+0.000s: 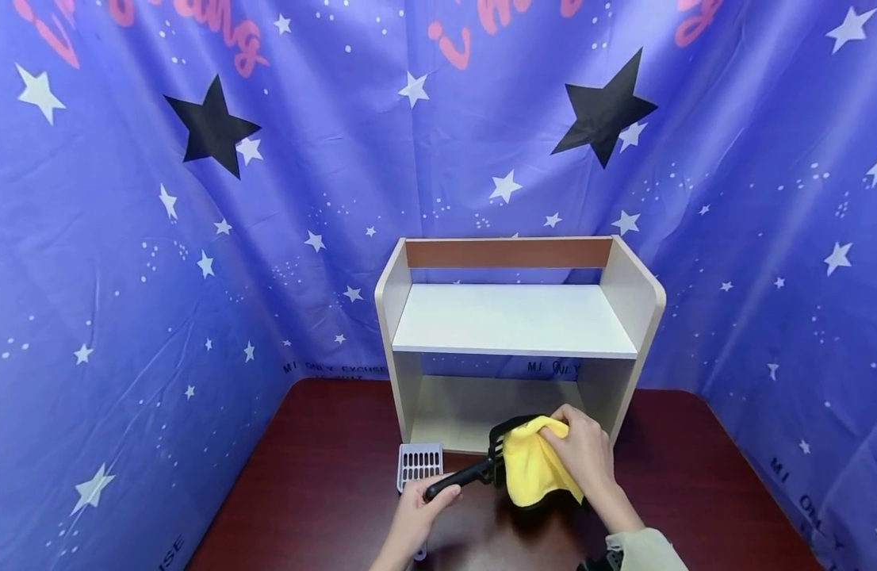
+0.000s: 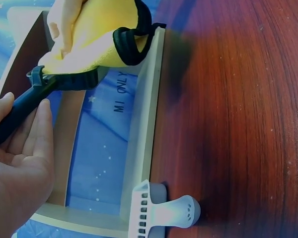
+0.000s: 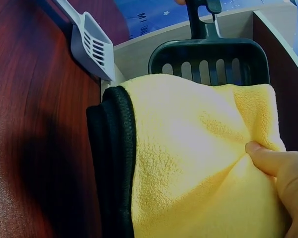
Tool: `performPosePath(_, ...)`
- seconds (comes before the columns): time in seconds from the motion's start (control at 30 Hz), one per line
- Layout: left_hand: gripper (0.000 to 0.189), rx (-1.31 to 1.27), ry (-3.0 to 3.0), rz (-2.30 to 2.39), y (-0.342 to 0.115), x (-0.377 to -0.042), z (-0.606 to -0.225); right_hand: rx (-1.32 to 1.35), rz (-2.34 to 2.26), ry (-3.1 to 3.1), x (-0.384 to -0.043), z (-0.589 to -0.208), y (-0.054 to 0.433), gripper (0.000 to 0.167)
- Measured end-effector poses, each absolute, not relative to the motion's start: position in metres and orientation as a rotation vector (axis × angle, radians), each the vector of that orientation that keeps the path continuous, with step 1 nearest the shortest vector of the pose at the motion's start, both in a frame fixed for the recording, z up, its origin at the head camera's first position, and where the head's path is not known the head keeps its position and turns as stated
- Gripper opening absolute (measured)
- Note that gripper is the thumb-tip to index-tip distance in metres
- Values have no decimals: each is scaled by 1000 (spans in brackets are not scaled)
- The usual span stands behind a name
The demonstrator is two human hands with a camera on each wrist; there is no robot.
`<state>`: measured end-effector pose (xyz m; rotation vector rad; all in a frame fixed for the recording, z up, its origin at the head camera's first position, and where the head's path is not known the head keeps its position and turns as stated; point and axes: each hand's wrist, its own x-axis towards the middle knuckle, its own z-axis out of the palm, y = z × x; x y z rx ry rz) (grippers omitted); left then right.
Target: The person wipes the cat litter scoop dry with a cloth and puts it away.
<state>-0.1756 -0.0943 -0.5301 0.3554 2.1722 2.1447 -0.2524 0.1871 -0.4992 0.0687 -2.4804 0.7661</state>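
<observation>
My left hand (image 1: 419, 507) grips the handle of a black slotted litter scoop (image 3: 208, 57), its head raised in front of the shelf. In my right hand (image 1: 584, 448) is a yellow cloth (image 1: 534, 468) with black edging, pinched between thumb and fingers. The cloth lies against the scoop's head and covers part of it; some slots show above the cloth in the right wrist view. Beyond my left hand a grey litter scoop (image 1: 420, 460) lies on the table, its handle partly hidden by that hand in the head view.
A two-tier shelf (image 1: 513, 317) with a white upper board stands at the back of the dark red wooden table (image 1: 310, 476). Around the table hangs a blue curtain (image 1: 324, 159) with stars.
</observation>
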Motion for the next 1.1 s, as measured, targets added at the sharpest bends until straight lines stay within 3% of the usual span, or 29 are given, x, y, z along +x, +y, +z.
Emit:
performPosePath(0.73,45,237,1898,2336,-110,-175,-534,89,805,-2480,-247,-506,198,23)
performPosePath(1.1,45,224,1841,2374,-107,-179,-536,328,824,-2355,-242,-499,192,27)
